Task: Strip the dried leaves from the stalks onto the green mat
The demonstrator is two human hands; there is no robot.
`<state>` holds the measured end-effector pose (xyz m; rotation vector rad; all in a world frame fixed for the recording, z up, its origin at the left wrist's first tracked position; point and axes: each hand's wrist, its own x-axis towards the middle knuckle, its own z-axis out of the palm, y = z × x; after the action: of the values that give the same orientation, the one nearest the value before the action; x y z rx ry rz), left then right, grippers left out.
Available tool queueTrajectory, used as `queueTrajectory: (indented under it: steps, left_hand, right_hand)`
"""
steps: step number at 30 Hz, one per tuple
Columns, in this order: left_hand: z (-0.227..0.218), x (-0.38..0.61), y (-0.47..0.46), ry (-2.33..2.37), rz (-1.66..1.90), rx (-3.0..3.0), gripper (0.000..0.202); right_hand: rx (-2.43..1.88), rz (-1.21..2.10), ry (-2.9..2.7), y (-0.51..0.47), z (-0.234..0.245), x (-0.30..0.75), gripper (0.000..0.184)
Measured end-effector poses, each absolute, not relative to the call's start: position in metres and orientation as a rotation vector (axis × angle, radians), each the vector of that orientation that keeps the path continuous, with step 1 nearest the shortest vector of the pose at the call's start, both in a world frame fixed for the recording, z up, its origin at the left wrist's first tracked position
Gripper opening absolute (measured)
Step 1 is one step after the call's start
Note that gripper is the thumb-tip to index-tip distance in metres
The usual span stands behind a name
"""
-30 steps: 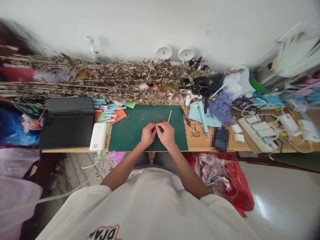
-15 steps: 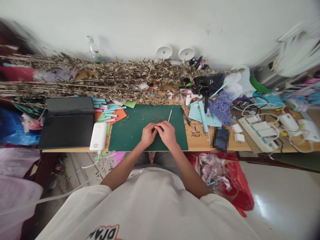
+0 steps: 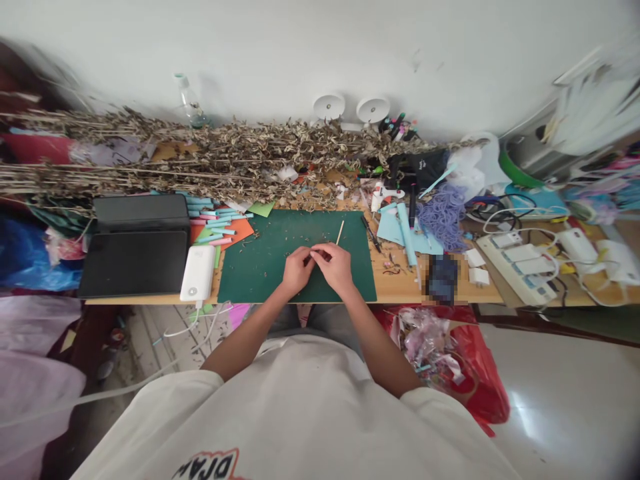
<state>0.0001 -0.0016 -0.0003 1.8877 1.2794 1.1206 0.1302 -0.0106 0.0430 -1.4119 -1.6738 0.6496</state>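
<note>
Both my hands rest together on the green cutting mat (image 3: 260, 267) at the table's front edge. My left hand (image 3: 297, 269) is closed in a pinch, fingertips meeting those of my right hand (image 3: 336, 268), which is also pinched. Between them sits something small and thin that I cannot make out. A thin wooden stick (image 3: 340, 233) lies on the mat just beyond my right hand. Dried crumbs of plant are scattered over the mat.
A long heap of dried branches (image 3: 210, 155) runs along the back. A white power bank (image 3: 197, 273) and black cases (image 3: 134, 261) lie left. Coloured paper rolls (image 3: 214, 223), blue paper (image 3: 400, 230), a power strip (image 3: 520, 267) and a red bag (image 3: 465, 360) are around.
My fingertips have shifted slightly while staying pinched together; the hands remain in the same place on the mat.
</note>
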Motion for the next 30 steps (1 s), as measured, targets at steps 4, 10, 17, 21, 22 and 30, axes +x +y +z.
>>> queueTrajectory:
  steps: [4, 10, 17, 21, 22, 30]
  left_hand:
    - [0.001, 0.000, -0.002, 1.270, 1.127, 1.880, 0.017]
    - [0.004, -0.001, -0.003, 1.240, 1.123, 1.864, 0.023]
    - [0.002, -0.001, -0.003, 1.267, 1.112, 1.857, 0.024]
    - [0.003, -0.001, -0.002, 1.266, 1.103, 1.858, 0.021]
    - [0.004, -0.001, -0.002, 1.266, 1.108, 1.853, 0.021]
    - [0.004, -0.001, -0.003, 1.263, 1.118, 1.859, 0.021]
  right_hand:
    - [-1.400, 0.587, -1.682, -0.015, 0.044, 0.129, 0.016]
    - [-1.441, 0.448, -1.813, -0.019, 0.037, 0.130, 0.017]
    - [-1.466, 0.360, -1.908, -0.020, 0.039, 0.127, 0.015]
    - [-1.447, 0.430, -1.749, -0.022, 0.037, 0.130, 0.014]
    - [-1.443, 0.435, -1.721, -0.022, 0.036, 0.131, 0.014]
    - [-1.421, 0.458, -1.775, -0.022, 0.036, 0.133, 0.012]
